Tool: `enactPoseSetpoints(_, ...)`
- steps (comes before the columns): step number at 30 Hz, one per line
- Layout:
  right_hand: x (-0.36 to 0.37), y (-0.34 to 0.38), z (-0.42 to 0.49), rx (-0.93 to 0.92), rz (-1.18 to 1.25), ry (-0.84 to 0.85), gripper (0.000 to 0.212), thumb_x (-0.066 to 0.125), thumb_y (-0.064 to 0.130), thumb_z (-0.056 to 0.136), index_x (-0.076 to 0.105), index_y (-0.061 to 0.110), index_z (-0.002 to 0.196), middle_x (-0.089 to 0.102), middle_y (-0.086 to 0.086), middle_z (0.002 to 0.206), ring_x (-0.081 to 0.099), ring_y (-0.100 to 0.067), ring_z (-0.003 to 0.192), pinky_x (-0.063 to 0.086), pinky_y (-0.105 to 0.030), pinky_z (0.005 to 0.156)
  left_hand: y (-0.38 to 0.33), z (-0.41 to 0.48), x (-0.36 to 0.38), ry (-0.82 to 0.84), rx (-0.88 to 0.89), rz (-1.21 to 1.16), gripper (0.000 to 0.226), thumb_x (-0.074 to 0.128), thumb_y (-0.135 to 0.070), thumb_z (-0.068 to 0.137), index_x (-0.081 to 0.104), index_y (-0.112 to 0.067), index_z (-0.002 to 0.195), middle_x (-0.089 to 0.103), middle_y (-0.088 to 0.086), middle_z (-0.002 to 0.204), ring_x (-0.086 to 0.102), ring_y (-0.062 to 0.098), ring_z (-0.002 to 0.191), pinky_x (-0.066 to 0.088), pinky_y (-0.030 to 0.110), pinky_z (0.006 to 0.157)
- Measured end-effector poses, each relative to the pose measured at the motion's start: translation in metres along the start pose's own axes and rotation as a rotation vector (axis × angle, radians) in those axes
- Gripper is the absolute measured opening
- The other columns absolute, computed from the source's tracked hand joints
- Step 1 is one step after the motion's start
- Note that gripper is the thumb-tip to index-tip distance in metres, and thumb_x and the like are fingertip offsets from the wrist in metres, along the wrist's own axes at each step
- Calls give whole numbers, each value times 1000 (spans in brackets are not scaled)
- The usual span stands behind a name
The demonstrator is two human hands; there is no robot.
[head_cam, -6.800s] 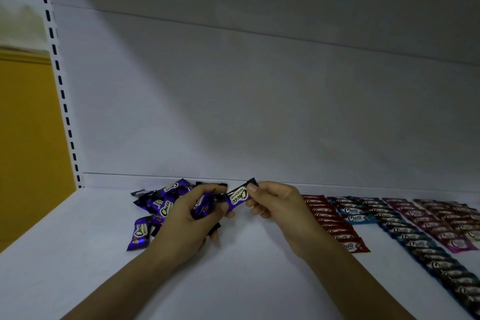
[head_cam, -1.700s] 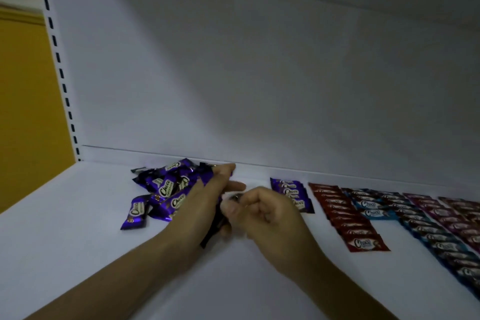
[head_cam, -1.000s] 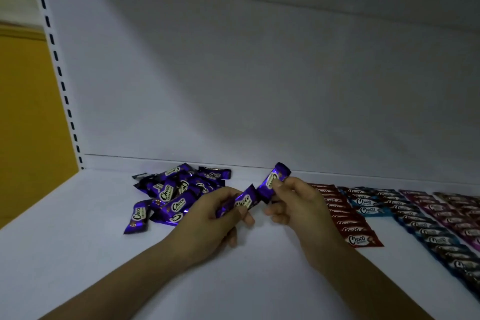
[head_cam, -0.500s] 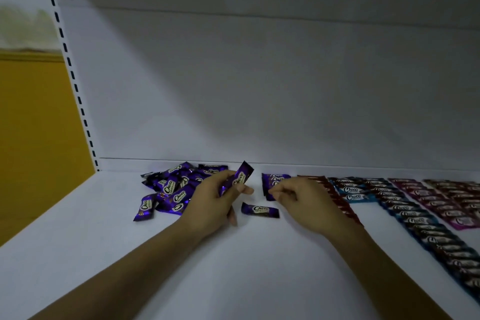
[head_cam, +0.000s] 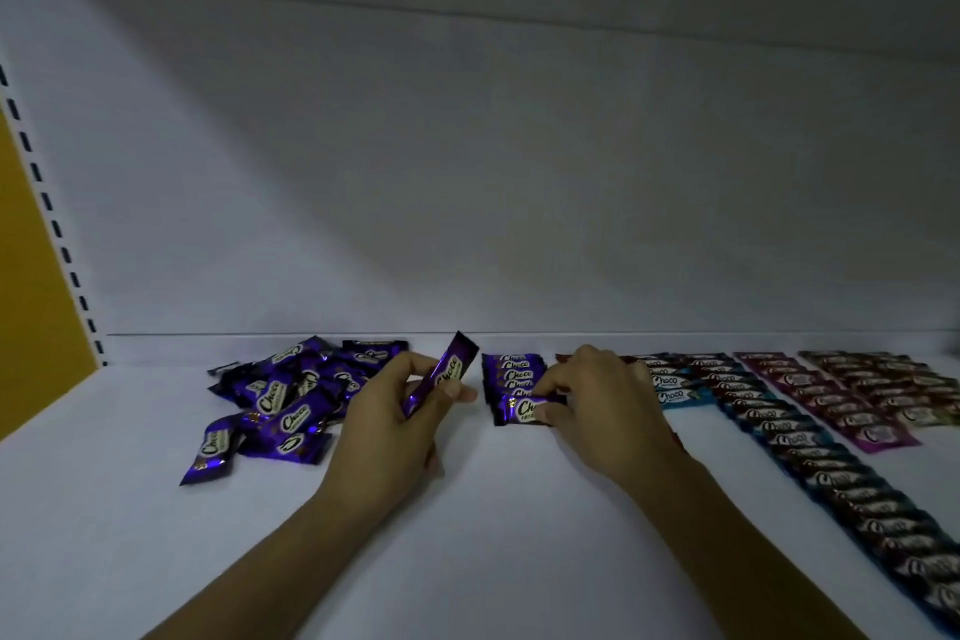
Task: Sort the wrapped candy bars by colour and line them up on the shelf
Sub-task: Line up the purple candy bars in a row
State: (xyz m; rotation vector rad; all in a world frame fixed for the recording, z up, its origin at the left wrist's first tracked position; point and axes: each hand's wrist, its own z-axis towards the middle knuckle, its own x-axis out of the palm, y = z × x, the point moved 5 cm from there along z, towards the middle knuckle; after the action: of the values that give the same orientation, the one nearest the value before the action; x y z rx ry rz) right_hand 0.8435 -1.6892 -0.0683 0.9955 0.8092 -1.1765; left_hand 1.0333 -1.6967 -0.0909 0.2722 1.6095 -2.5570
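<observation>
Hands, head view. Two bare hands reach over the white flat shelf board (head_cam: 467, 551).

Left hand (head_cam: 387, 424): fingers and thumb are curled round one purple foil-wrapped candy bar (head_cam: 448, 372). It is held clear of the shelf and tilted, upper end up and to the right.

Right hand (head_cam: 605, 408): thumb and forefinger pinch the right end of the nearest purple bar (head_cam: 519, 410). This bar lies flat at the front of the short purple line (head_cam: 511, 374), which holds about five overlapped bars running toward the back panel; blur prevents an exact count. The held bar is just left of this line, between the two hands.

Left of the left hand lies the loose purple heap (head_cam: 291, 395), more than ten bars and too tangled to count. One stray purple bar (head_cam: 213, 453) lies just apart at its near left.

Right of the right hand are five lines:
- a red line (head_cam: 563, 357), almost wholly hidden by that hand
- a short light-blue line (head_cam: 675, 398)
- a long dark-blue line (head_cam: 841, 483) running to the near right edge
- a magenta line (head_cam: 831, 405)
- a dark brownish line (head_cam: 883, 374), farthest right

At the left, a slotted white upright (head_cam: 54, 229) and a yellow wall (head_cam: 31, 307) bound the shelf.
</observation>
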Motion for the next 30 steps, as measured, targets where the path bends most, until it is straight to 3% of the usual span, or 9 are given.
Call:
enactPoseSetpoints(9,3,-2,2,3,15,-7,28,60,44,88,65,36,114,56,6,111,50,-13,106,27,-33,97,5,4,-3,-34,-35,17,12,60,-14,92,60,-26,91,73,-18,86,53,7,39,43,13,48)
enactPoseSetpoints(11,4,-2,2,1,28,0,29,61,44,87,64,35,114,56,6,109,50,-13,104,26,-33,96,6,4,-4,-34,-60,0,10,62,-16,90,61,-26,90,74,-11,84,55,9,40,44,18,50)
enactPoseSetpoints(13,4,-3,1,8,43,0,27,61,43,87,64,34,112,55,7,108,50,-12,104,27,-33,98,3,3,-4,-27,-54,9,6,64,-23,87,62,-27,83,74,-1,80,53,10,38,43,23,51)
enactPoseSetpoints(17,2,2,-1,-2,44,18,21,60,40,89,65,32,108,56,11,103,52,-8,99,32,-31,98,-3,1,-3,-13,-39,-11,12,64,-20,89,66,-21,77,74,-8,81,45,6,32,42,17,44)
enactPoseSetpoints(19,-4,7,-1,30,374,-47,13,60,36,90,69,27,86,58,17,77,54,0,73,42,-22,78,-6,1,-2,11,-40,-45,13,63,-18,89,66,-15,77,75,-7,78,42,6,32,40,16,41)
enactPoseSetpoints(20,-6,11,-2,77,625,-43,23,58,36,92,67,23,75,59,16,63,52,1,60,42,-16,64,-8,1,-1,31,-39,-70,14,63,-17,89,66,-12,76,74,-5,74,40,5,31,38,16,39)
enactPoseSetpoints(23,1,30,-6,203,1120,169,40,48,45,93,68,14,77,64,3,58,51,-7,47,41,-15,50,-14,-2,3,87,-2,-123,15,64,-11,88,67,-8,73,67,-6,57,37,1,33,32,14,37)
enactPoseSetpoints(27,2,38,-7,253,1384,292,37,54,48,81,67,13,84,66,-5,67,54,-13,52,39,-23,53,-16,-1,-2,22,12,-162,24,66,-23,84,64,-15,61,58,1,49,36,2,35,30,13,39)
enactPoseSetpoints(30,-3,31,-7,177,1261,215,17,64,31,85,70,21,96,70,3,78,62,-9,64,46,-20,58,-14,1,-3,58,-9,-116,29,66,-29,84,61,-22,56,45,-5,44,35,4,39,30,13,41)
